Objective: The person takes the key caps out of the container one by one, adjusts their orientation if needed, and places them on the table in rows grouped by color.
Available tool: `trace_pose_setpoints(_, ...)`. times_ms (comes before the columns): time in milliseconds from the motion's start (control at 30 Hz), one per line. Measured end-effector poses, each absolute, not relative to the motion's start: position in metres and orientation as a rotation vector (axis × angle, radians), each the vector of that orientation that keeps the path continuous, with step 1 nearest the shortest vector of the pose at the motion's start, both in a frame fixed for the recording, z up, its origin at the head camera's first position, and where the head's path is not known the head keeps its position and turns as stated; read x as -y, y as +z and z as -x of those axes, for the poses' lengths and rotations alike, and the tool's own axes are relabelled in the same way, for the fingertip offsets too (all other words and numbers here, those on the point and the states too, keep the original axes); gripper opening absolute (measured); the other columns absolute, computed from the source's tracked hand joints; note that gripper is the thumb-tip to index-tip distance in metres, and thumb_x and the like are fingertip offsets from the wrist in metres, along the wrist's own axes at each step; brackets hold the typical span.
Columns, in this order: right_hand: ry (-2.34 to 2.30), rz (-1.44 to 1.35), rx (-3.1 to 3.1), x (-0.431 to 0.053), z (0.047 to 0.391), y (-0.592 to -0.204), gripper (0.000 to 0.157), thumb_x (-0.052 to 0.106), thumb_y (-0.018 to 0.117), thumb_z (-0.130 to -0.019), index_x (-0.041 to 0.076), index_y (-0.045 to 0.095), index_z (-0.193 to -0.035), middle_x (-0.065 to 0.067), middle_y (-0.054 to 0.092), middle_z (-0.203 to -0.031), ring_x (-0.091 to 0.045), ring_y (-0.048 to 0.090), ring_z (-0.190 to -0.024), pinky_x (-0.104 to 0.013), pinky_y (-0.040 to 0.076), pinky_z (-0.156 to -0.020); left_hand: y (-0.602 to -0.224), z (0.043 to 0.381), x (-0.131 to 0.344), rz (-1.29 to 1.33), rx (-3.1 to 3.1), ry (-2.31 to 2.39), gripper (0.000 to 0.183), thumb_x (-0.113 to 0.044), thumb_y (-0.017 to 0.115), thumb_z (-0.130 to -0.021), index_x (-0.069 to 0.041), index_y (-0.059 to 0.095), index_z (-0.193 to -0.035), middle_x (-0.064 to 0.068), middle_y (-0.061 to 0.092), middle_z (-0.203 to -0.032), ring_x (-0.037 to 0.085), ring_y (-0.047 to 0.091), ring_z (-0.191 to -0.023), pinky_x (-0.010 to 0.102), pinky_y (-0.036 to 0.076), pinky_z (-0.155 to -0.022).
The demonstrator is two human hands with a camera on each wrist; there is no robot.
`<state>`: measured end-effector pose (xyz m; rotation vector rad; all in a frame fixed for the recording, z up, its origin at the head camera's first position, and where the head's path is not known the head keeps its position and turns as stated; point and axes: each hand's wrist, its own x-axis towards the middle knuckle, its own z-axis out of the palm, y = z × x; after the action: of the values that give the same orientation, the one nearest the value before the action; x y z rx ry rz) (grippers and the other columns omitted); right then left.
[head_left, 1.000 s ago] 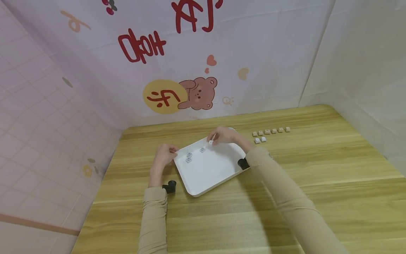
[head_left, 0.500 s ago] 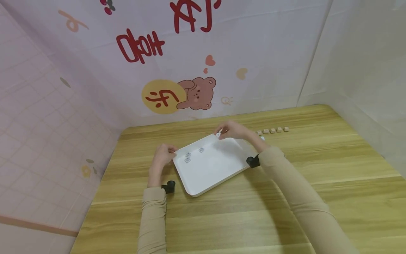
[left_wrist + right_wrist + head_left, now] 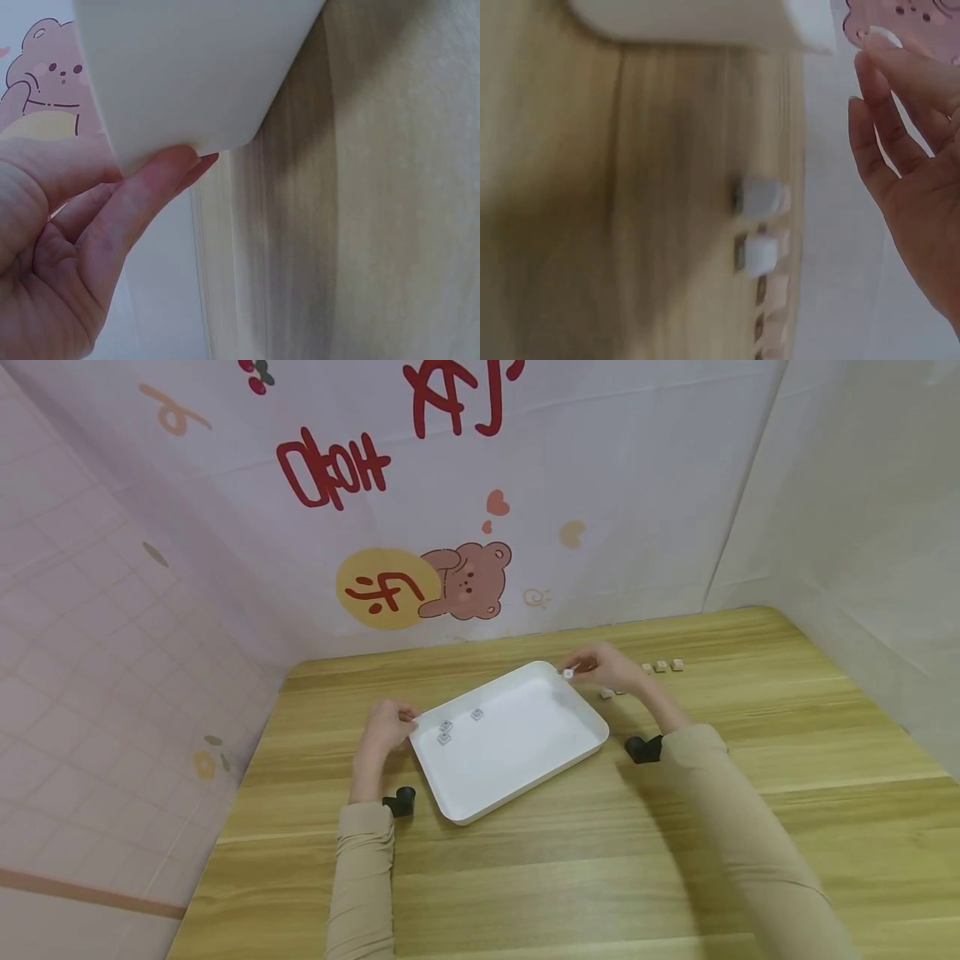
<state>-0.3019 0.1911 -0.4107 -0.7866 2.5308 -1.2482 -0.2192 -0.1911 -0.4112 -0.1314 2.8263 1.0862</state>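
My left hand [image 3: 386, 727] pinches the left corner of a white rectangular tray [image 3: 517, 747]; the left wrist view shows thumb and fingers on the tray wall [image 3: 195, 75]. Three grey-white keycaps [image 3: 477, 714] lie inside along the tray's left and back side. Just off the tray's back right corner, my right hand [image 3: 611, 668] pinches a small white keycap [image 3: 567, 674] between thumb and fingertips, above the table. Only the white edge of that keycap [image 3: 886, 35] shows in the right wrist view.
On the table right of the tray stands a row of peach keycaps [image 3: 662, 667], partly hidden by my right hand. White keycaps [image 3: 607, 692] sit in front of it. A white printed cloth [image 3: 600, 468] rises behind the wooden table [image 3: 570, 877].
My right hand has carried the keycap rightward, from over the tray's back edge to beyond its right corner. My left hand keeps its grip on the tray, which has not moved.
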Motion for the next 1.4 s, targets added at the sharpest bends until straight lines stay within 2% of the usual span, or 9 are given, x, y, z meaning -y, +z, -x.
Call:
trace_pose_setpoints(200, -1.176, 0.683, -2.652, -0.229, 0.298, -0.425, 0.026, 0.006, 0.064, -0.089, 0.001, 0.066, -0.114, -0.02, 0.066, -0.115, -0.031, 0.064, -0.099, -0.029, 0.055, -0.077, -0.411, 0.218, 0.191, 0.117, -2.824, 1.111, 0.023, 0.003, 0.058, -0.086, 0.005, 0.068, -0.107, 0.024, 0.067, -0.104, 0.028, 0.065, -0.087, 0.026, 0.057, -0.06)
trace_pose_setpoints(300, -1.18, 0.634, -2.696, -0.244, 0.296, -0.429, 0.028, 0.007, 0.066, -0.088, 0.0, 0.066, -0.114, -0.022, 0.066, -0.113, -0.024, 0.065, -0.094, -0.023, 0.054, -0.071, -0.411, 0.217, 0.19, 0.12, -2.821, 1.118, 0.023, 0.003, 0.059, -0.086, 0.005, 0.067, -0.107, 0.024, 0.067, -0.104, 0.028, 0.065, -0.087, 0.028, 0.058, -0.061)
trace_pose_setpoints(433, -1.175, 0.61, -2.746, -0.261, 0.294, -0.433, 0.027, 0.004, 0.067, -0.085, -0.004, 0.066, -0.111, -0.025, 0.066, -0.111, -0.025, 0.066, -0.093, -0.018, 0.052, -0.071, -0.41, 0.217, 0.19, 0.125, -2.817, 1.115, 0.023, 0.003, 0.059, -0.087, 0.005, 0.067, -0.108, 0.024, 0.067, -0.105, 0.03, 0.065, -0.09, 0.028, 0.058, -0.063)
trace_pose_setpoints(533, -1.112, 0.573, -2.786, -0.27, 0.294, -0.436, 0.026, 0.002, 0.066, -0.085, -0.003, 0.067, -0.11, -0.026, 0.066, -0.11, -0.031, 0.065, -0.095, -0.022, 0.052, -0.075, -0.41, 0.217, 0.19, 0.123, -2.818, 1.108, 0.023, 0.003, 0.059, -0.087, 0.004, 0.067, -0.108, 0.024, 0.067, -0.106, 0.03, 0.065, -0.092, 0.026, 0.057, -0.062)
trace_pose_setpoints(700, -1.002, 0.5, -2.82, -0.278, 0.293, -0.441, 0.028, 0.006, 0.068, -0.084, 0.0, 0.067, -0.112, -0.024, 0.068, -0.108, -0.032, 0.063, -0.095, -0.035, 0.052, -0.079, -0.409, 0.217, 0.191, 0.122, -2.82, 1.107, 0.022, 0.002, 0.059, -0.087, 0.004, 0.068, -0.108, 0.024, 0.066, -0.107, 0.031, 0.063, -0.095, 0.022, 0.055, -0.06)
trace_pose_setpoints(900, -1.008, 0.476, -2.825, -0.281, 0.292, -0.443, 0.026, 0.005, 0.069, -0.083, -0.001, 0.068, -0.109, -0.025, 0.067, -0.11, -0.035, 0.064, -0.097, -0.041, 0.053, -0.084, -0.408, 0.217, 0.19, 0.117, -2.818, 1.114, 0.022, 0.002, 0.059, -0.087, 0.004, 0.068, -0.107, 0.024, 0.066, -0.106, 0.031, 0.063, -0.095, 0.023, 0.056, -0.06)
trace_pose_setpoints(1133, -0.992, 0.442, -2.827, -0.286, 0.29, -0.448, 0.022, 0.007, 0.068, -0.085, 0.002, 0.069, -0.106, -0.024, 0.066, -0.112, -0.033, 0.062, -0.099, -0.036, 0.051, -0.083, -0.41, 0.217, 0.192, 0.118, -2.815, 1.102, 0.023, 0.002, 0.059, -0.087, 0.003, 0.068, -0.108, 0.024, 0.066, -0.108, 0.031, 0.063, -0.096, 0.021, 0.054, -0.059)
trace_pose_setpoints(1400, -1.003, 0.403, -2.831, -0.286, 0.29, -0.45, 0.024, 0.011, 0.069, -0.085, 0.003, 0.069, -0.107, -0.021, 0.067, -0.11, -0.022, 0.059, -0.09, -0.025, 0.047, -0.075, -0.412, 0.218, 0.192, 0.133, -2.813, 1.129, 0.023, 0.002, 0.059, -0.087, 0.004, 0.068, -0.108, 0.025, 0.066, -0.108, 0.032, 0.064, -0.096, 0.029, 0.059, -0.065)
